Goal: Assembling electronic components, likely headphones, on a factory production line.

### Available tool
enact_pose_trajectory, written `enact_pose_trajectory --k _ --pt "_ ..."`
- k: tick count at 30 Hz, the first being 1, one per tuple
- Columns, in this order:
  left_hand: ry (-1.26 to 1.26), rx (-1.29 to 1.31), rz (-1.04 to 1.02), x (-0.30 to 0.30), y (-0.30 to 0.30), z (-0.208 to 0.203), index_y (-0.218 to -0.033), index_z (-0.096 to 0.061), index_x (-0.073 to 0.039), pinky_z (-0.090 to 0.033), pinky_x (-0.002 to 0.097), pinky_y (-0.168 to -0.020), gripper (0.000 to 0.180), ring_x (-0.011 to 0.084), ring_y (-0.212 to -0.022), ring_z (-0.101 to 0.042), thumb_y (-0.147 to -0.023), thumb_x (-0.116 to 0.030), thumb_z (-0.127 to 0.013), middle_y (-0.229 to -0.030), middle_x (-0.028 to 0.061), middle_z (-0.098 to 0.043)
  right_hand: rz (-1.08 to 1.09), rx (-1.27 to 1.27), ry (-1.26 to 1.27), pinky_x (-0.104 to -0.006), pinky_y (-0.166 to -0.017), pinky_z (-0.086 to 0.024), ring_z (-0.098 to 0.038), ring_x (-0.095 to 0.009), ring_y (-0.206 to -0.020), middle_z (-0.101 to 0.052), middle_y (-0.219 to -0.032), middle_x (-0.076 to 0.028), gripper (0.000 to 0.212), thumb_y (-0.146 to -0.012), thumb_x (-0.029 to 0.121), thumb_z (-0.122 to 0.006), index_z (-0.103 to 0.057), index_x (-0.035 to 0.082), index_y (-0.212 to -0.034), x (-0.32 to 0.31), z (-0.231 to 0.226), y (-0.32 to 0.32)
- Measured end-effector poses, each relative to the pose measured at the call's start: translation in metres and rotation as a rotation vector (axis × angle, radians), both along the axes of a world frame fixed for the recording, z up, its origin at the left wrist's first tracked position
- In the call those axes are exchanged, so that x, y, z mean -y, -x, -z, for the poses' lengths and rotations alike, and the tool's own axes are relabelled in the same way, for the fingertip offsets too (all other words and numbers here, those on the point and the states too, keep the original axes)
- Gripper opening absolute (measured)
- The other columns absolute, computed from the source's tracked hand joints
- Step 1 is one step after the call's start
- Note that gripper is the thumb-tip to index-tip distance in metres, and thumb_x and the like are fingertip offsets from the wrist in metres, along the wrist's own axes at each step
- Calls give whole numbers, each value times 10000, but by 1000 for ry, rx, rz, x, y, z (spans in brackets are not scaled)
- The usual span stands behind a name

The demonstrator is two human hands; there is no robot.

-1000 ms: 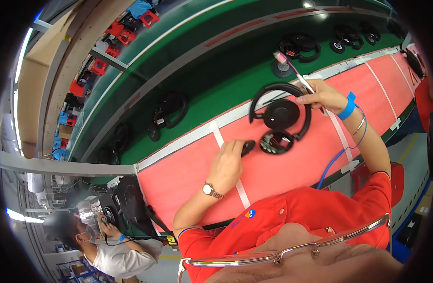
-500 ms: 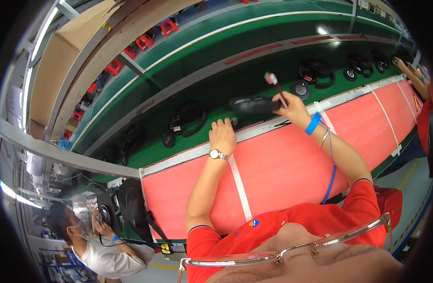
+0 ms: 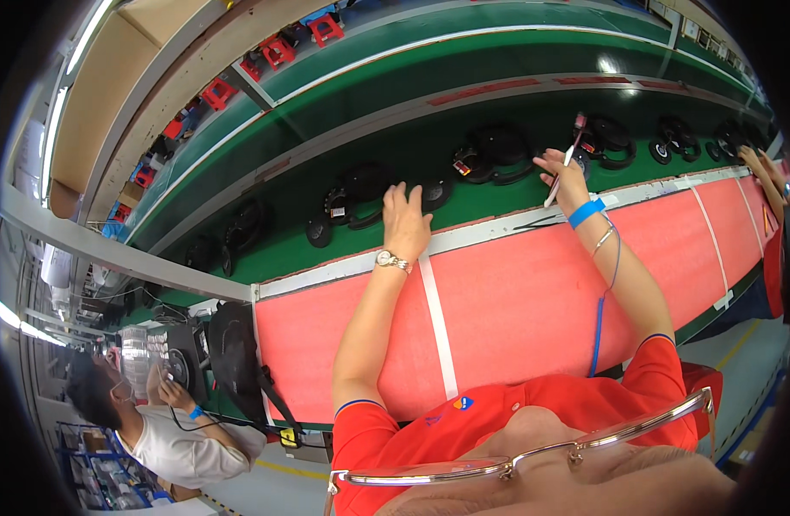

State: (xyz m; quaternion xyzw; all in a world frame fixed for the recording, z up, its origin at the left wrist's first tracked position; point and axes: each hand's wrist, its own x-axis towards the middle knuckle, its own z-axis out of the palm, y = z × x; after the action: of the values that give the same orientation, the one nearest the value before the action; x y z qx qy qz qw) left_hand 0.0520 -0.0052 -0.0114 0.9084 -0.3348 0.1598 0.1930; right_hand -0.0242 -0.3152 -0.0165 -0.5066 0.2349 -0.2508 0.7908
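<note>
My left hand (image 3: 405, 225), with a watch at its wrist, reaches over the far edge of the pink-covered bench (image 3: 515, 301). Its fingers are spread and hold nothing, beside a small black disc (image 3: 434, 194). A slim pale stick with a reddish end, like a toothbrush (image 3: 563, 172), is held between the fingers of my right hand (image 3: 570, 187), the other fingers spread. A blue band with a coiled blue cord circles that wrist. Left of this hand, a black ring-shaped assembly (image 3: 496, 156) lies on the green belt (image 3: 489, 203). A similar black assembly (image 3: 357, 199) lies left of my left hand.
More black assemblies (image 3: 608, 142) line the belt to both sides. A grey post (image 3: 137, 258) and a black bag (image 3: 238, 353) stand at the left. A person in white (image 3: 188, 443) works at the left; another person's hand (image 3: 760, 163) reaches in at far right.
My right hand has let go of the black assembly, which now lies on the belt; it has turned, still with the stick. My left hand's fingers have spread. The view has shifted slightly.
</note>
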Motion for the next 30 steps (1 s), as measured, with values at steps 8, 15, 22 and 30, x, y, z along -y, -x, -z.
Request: enact_pose_trajectory --k 8,15,22,30 --pt "-256 -103 -496 -53 -34 -8 -1099 -613 -54 -308 547 -1019 443 331 -1171 -441 -726 -221 -781 -1160 149 -534 -147 -27 119 -253 -696 -483 -617 -147 -959 -598 -1081 -67 179 -904 44 -507 -562 51 -1074 -34 -23 29" --pt "-71 134 -149 -36 -12 -27 -962 -704 -90 -314 493 -1014 252 330 -1184 -439 -724 -147 -768 -1198 139 -537 -630 -110 208 -187 -408 -284 -491 -71 -564 -626 -1040 -94 247 -954 233 -559 -536 18 -1074 -78 -41 41" --pt "53 149 226 13 70 -63 -938 -640 -63 -325 507 -985 253 353 -1182 -432 -718 -116 -752 -1224 140 -499 -660 -188 37 -183 -387 -268 -480 -77 -506 -679 -986 -136 502 -906 421 -612 -550 -31 -1116 -104 -64 31" --pt "441 -952 648 27 143 -53 -1115 -556 -31 -466 416 -859 510 316 -1053 -549 -867 -473 -613 -1110 168 -580 -529 -1 150 -204 -375 -234 -345 -50 -387 -592 -622 -33 388 -908 181 -414 -683 -63 -1045 -81 -93 53"
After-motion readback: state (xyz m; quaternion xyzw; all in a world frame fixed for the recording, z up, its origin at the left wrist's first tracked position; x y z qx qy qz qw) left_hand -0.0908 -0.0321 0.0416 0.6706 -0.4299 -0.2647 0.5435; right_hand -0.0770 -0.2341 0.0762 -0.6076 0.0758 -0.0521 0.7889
